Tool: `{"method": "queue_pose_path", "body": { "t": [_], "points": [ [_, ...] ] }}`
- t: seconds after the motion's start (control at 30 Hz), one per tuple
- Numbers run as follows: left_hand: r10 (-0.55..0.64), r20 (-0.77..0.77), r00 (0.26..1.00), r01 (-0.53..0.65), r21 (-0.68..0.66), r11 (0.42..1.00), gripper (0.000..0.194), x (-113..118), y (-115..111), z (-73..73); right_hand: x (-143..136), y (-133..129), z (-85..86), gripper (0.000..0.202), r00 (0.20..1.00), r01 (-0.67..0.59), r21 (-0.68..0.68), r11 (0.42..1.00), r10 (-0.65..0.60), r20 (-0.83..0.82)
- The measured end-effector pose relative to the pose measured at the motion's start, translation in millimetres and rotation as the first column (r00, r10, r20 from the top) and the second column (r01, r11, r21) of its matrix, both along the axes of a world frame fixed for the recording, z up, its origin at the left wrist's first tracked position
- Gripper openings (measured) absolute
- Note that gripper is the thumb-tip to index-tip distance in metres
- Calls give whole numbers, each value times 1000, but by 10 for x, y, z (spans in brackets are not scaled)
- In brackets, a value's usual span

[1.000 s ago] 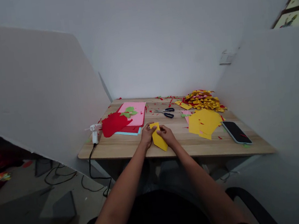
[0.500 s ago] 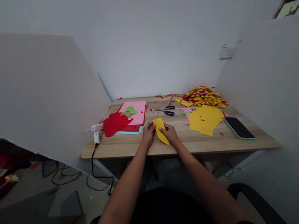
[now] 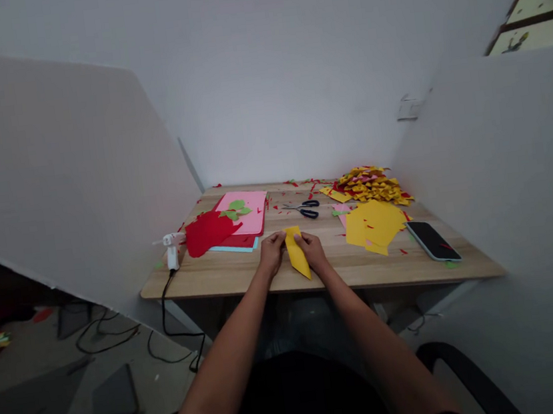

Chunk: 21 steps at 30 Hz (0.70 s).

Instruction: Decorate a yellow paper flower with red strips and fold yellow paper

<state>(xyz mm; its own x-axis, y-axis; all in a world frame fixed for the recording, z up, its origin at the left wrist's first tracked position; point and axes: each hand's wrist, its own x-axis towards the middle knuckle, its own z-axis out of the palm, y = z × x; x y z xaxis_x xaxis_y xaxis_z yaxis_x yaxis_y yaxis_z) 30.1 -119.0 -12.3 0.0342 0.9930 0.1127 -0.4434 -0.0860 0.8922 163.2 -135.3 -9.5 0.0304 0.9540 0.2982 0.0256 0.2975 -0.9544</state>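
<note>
A folded yellow paper piece (image 3: 297,258) is held between my two hands near the table's front edge, its pointed end toward me. My left hand (image 3: 273,250) pinches its upper left side. On the right side, my right hand (image 3: 310,248) grips it with the thumb on its face. Beyond them lie scissors (image 3: 309,214) with dark handles. Flat yellow paper sheets (image 3: 376,221) rest to the right of my right hand.
On the wooden table (image 3: 225,277) are a white glue gun (image 3: 172,252), red felt-like pieces (image 3: 209,232), pink sheets (image 3: 251,209), green leaf shapes (image 3: 237,208), a yellow-and-red heap (image 3: 372,184) and a phone (image 3: 432,241). Partitions stand at both sides.
The view has shifted slightly, so the table sits a little lower and further left. The yellow piece has turned between my hands and its tip points lower.
</note>
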Motion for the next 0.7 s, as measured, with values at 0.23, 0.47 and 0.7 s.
{"method": "queue_pose_path", "body": {
  "t": [0.23, 0.47, 0.7],
  "points": [
    [41, -116, 992, -33, 67, 997, 35, 19, 17, -44, 41, 23, -35, 41, 991, 81, -5, 997, -81, -111],
    [-26, -149, 988, 36, 64, 997, 38, 56, -20, -20, 78, 43, -88, 42, 985, 86, -32, 996, -90, -150],
    [-36, -139, 990, 43, 48, 998, 40, 50, 21, -86, 64, 88, -103, 40, 991, 31, -57, 998, -38, -127]
  ]
}}
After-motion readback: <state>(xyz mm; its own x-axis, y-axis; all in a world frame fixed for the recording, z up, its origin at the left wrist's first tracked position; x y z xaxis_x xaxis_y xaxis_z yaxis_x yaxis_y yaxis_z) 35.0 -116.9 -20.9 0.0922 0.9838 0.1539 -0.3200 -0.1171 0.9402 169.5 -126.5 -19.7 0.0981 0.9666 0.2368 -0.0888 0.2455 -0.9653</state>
